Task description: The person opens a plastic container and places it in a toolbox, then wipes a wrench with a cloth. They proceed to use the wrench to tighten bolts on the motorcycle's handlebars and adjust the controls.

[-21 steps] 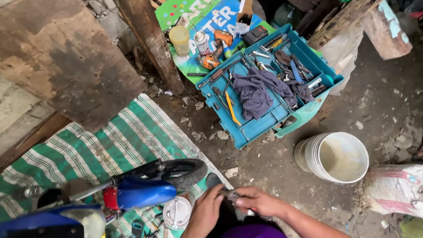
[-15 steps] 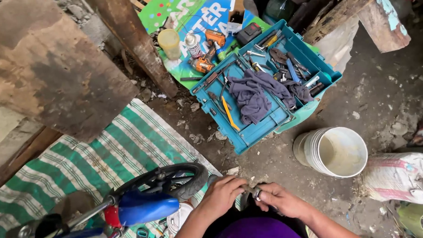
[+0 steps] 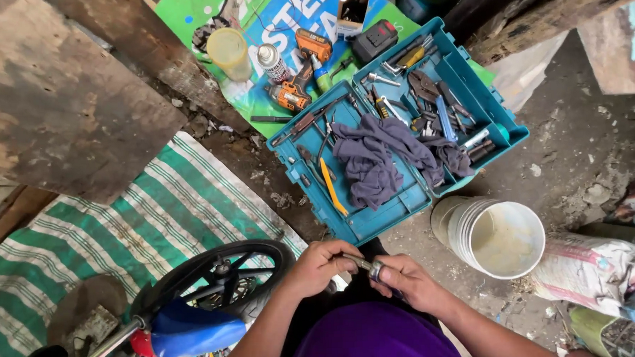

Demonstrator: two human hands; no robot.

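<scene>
Left hand (image 3: 322,267) and right hand (image 3: 408,282) both grip one metal part (image 3: 368,267), just below the toolbox (image 3: 361,230).

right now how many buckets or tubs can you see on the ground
2: a white bucket on the dirt right of the hands, beside the blue tool case, and a yellowish plastic tub on the green sheet at top. More may sit out of frame.

An open tool case (image 3: 401,147) lies on the ground ahead, a rag (image 3: 380,155) draped over the tools in it. A bucket (image 3: 499,235) stands just right of its near corner. Left lies a striped mat (image 3: 115,228), a small wheel (image 3: 219,273) above its near edge. A cordless drill (image 3: 297,88) lies behind the case.
</scene>
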